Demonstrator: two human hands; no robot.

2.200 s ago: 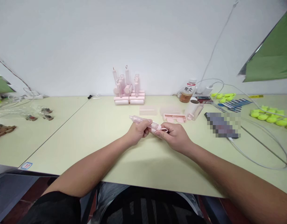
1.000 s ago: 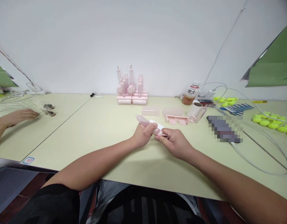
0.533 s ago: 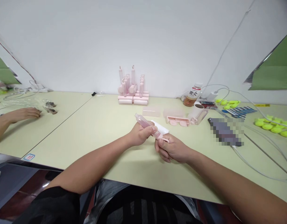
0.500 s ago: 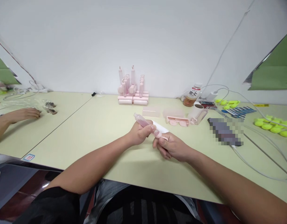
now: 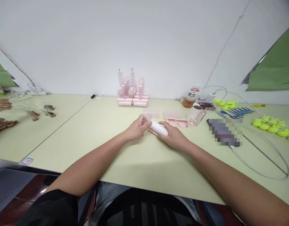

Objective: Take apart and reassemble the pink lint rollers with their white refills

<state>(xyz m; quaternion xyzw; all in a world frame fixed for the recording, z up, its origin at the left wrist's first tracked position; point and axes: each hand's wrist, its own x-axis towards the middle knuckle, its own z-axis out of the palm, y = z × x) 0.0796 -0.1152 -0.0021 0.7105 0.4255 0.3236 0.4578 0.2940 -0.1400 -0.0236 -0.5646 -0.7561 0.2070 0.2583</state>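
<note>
My left hand is closed around a translucent pink tube, and its thumb lies against the near-left end of a white lint roller. Along the lower side of that roller a pink strip shows. My right hand grips the roller's right end, fingers over the top and thumb underneath. Most of the tube is hidden by my left fingers. Just behind my hands are a flat clear pink cover and an open pink case with round pieces at its front.
Pink rollers are stacked by the wall, with upright tubes on them. At right are a drink bottle, a cardboard-cored roll, a pixelated phone with its cable, and yellow-green pieces. Another person's hand is far left, near brown pieces.
My right hand has left the end of the pink tube and now holds the white roller, which lay behind my hands. The tube is lower in my left hand. The other person's hand moved left.
</note>
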